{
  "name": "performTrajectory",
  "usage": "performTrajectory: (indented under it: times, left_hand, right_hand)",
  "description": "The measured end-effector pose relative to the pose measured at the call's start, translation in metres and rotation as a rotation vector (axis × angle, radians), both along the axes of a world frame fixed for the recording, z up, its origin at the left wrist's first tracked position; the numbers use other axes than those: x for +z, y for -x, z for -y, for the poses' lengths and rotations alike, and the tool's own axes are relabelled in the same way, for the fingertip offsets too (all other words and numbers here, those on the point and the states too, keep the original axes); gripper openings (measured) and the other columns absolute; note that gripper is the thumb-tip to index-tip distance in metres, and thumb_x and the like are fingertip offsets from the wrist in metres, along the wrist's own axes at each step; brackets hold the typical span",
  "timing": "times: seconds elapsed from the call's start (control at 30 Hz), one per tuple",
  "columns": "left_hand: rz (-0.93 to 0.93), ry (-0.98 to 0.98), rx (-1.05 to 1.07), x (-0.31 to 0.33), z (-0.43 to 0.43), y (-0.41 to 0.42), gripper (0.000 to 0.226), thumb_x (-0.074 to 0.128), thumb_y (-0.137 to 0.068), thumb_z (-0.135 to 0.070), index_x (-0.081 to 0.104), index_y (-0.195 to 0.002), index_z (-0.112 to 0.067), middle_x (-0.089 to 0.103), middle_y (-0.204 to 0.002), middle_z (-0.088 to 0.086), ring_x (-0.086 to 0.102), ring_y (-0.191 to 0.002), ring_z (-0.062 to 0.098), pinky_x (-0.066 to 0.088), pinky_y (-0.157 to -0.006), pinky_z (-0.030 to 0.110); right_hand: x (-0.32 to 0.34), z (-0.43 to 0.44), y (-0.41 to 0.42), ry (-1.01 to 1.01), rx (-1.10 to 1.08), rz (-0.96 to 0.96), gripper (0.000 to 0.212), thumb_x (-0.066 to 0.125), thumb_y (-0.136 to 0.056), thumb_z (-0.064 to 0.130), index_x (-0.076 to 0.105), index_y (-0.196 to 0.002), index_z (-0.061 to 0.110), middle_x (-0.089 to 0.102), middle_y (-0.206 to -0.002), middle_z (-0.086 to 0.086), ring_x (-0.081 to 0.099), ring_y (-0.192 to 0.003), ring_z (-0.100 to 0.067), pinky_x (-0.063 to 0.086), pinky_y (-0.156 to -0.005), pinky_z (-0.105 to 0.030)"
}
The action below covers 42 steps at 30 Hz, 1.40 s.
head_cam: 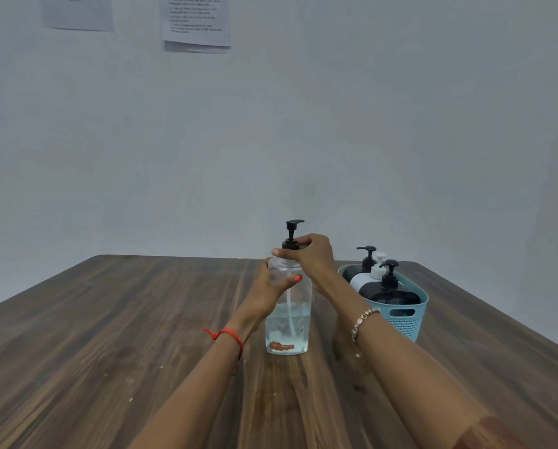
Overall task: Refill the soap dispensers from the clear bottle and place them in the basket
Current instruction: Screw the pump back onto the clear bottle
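Clear glossy plastic bottle (288,314), matt black pump (292,233), perforated blue plastic basket (404,320), wood-grain table (109,335).

One clear bottle (289,314) with one black pump (292,233). One basket (400,314) holding three dispensers: two black (390,294) (365,265) and one white (366,278). Two hands: left (272,288), right (313,254). Two wristbands: one red thread (227,335), one bracelet (361,322). Two wall papers (196,21) (77,11). One desk (109,335).
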State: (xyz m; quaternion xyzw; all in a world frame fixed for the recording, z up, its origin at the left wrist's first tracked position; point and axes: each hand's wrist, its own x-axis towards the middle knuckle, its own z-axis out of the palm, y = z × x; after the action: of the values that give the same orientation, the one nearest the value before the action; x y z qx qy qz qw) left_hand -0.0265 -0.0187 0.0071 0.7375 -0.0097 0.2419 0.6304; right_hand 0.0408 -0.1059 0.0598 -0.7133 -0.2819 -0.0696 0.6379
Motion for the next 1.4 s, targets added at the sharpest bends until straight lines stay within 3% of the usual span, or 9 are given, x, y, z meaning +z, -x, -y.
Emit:
performTrajectory:
  times: [0.1, 0.17, 0.33, 0.5, 0.67, 0.83, 1.03, 1.17, 1.4]
  left_hand:
    - [0.010, 0.020, -0.015, 0.000, -0.001, 0.001, 0.049, 0.064, -0.085, -0.022, 0.037, -0.126, -0.015, 0.055, -0.125, 0.012, 0.058, -0.111, 0.021, 0.050, -0.095, 0.039]
    - [0.007, 0.020, -0.008, 0.000, -0.002, 0.002, 0.051, 0.064, -0.086, -0.022, 0.036, -0.127, -0.014, 0.053, -0.127, 0.011, 0.057, -0.112, 0.019, 0.049, -0.093, 0.034]
    - [-0.010, 0.009, -0.003, -0.002, -0.002, -0.002, 0.051, 0.066, -0.083, -0.027, 0.038, -0.125, -0.018, 0.054, -0.124, 0.008, 0.055, -0.113, 0.022, 0.046, -0.100, 0.046]
    - [-0.001, 0.044, -0.001, -0.003, -0.001, -0.003, 0.055, 0.066, -0.084, -0.024, 0.037, -0.130, -0.013, 0.056, -0.125, 0.010, 0.058, -0.111, 0.022, 0.047, -0.098, 0.043]
    - [0.021, 0.068, -0.008, -0.002, 0.001, -0.002, 0.050, 0.064, -0.085, -0.016, 0.040, -0.129, -0.007, 0.059, -0.123, 0.017, 0.060, -0.110, 0.027, 0.049, -0.096, 0.046]
    - [-0.004, 0.049, 0.017, -0.002, 0.003, 0.002, 0.051, 0.059, -0.088, -0.013, 0.037, -0.133, -0.007, 0.051, -0.131, 0.023, 0.050, -0.123, 0.035, 0.042, -0.101, 0.055]
    - [-0.024, 0.073, 0.000, 0.002, 0.006, 0.006, 0.056, 0.065, -0.085, -0.021, 0.036, -0.131, -0.011, 0.053, -0.129, 0.013, 0.052, -0.120, 0.026, 0.043, -0.102, 0.044]
    - [-0.009, 0.086, -0.004, 0.001, 0.007, 0.007, 0.056, 0.064, -0.085, -0.019, 0.035, -0.132, -0.011, 0.054, -0.127, 0.011, 0.054, -0.116, 0.023, 0.043, -0.102, 0.043]
    - [0.002, 0.084, 0.007, 0.001, 0.008, 0.009, 0.058, 0.064, -0.085, -0.018, 0.033, -0.133, -0.009, 0.054, -0.127, 0.012, 0.055, -0.113, 0.022, 0.048, -0.093, 0.035]
  right_hand:
    - [-0.004, -0.010, 0.004, 0.023, -0.121, 0.043, 0.036, 0.087, -0.059, 0.027, 0.057, -0.076, 0.015, 0.059, -0.075, 0.007, 0.056, -0.066, -0.001, 0.041, -0.052, -0.012]
    - [-0.002, -0.006, 0.000, 0.041, -0.030, 0.019, 0.034, 0.082, -0.067, 0.024, 0.060, -0.088, 0.009, 0.064, -0.083, 0.001, 0.060, -0.073, -0.008, 0.043, -0.058, -0.012]
    - [0.002, 0.012, -0.008, 0.056, 0.238, -0.038, 0.029, 0.069, -0.079, 0.004, 0.066, -0.107, 0.004, 0.070, -0.102, -0.010, 0.066, -0.087, -0.009, 0.052, -0.081, -0.015]
    - [-0.004, 0.002, 0.000, -0.035, 0.081, -0.028, 0.029, 0.076, -0.071, 0.003, 0.070, -0.100, 0.004, 0.068, -0.084, -0.001, 0.062, -0.067, 0.004, 0.045, -0.055, -0.002]
    - [-0.006, -0.010, 0.014, -0.041, -0.091, 0.050, 0.015, 0.076, -0.072, 0.005, 0.071, -0.086, 0.002, 0.072, -0.085, -0.012, 0.065, -0.076, -0.020, 0.053, -0.074, -0.026]
    - [-0.011, -0.021, 0.024, -0.005, -0.207, 0.109, 0.014, 0.072, -0.078, 0.014, 0.069, -0.086, 0.002, 0.070, -0.087, -0.013, 0.059, -0.095, -0.030, 0.048, -0.081, -0.036]
    - [-0.006, -0.002, 0.023, -0.002, -0.080, 0.080, 0.020, 0.074, -0.077, 0.015, 0.071, -0.094, 0.004, 0.072, -0.093, -0.010, 0.065, -0.083, -0.015, 0.044, -0.067, -0.011]
    - [-0.004, 0.008, 0.021, -0.023, 0.028, -0.004, 0.026, 0.071, -0.078, 0.005, 0.069, -0.104, 0.003, 0.071, -0.103, -0.015, 0.064, -0.086, -0.015, 0.046, -0.073, -0.015]
    - [-0.008, 0.003, 0.026, -0.072, -0.071, 0.030, 0.026, 0.076, -0.074, 0.009, 0.071, -0.098, 0.003, 0.072, -0.098, -0.014, 0.067, -0.084, -0.019, 0.050, -0.072, -0.018]
